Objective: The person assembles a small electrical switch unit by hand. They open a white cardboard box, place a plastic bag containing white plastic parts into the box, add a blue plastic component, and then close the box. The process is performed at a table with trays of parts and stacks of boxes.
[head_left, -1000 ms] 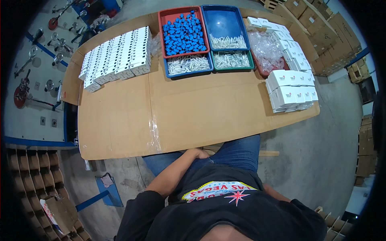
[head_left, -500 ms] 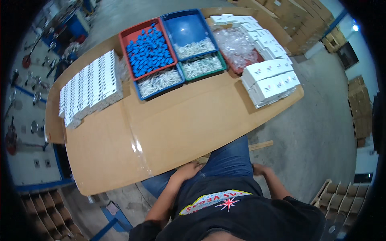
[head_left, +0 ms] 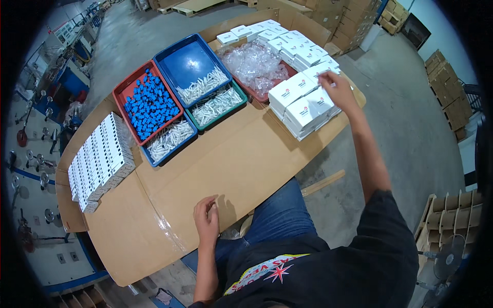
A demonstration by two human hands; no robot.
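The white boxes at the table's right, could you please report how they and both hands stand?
Right hand at the white boxes, grip unclear. Left hand loosely curled above the cardboard. Boxes stacked; nothing visibly blocking the right hand.

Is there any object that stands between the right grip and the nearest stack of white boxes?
Nothing visible: the right grip is at the right side of the stack of white boxes. The clear plastic lies on the stack's other side.

Glinting off clear tape [head_left: 164, 224], casting soft shadow beside the left hand [head_left: 207, 218], bending and blackening toward the edges.
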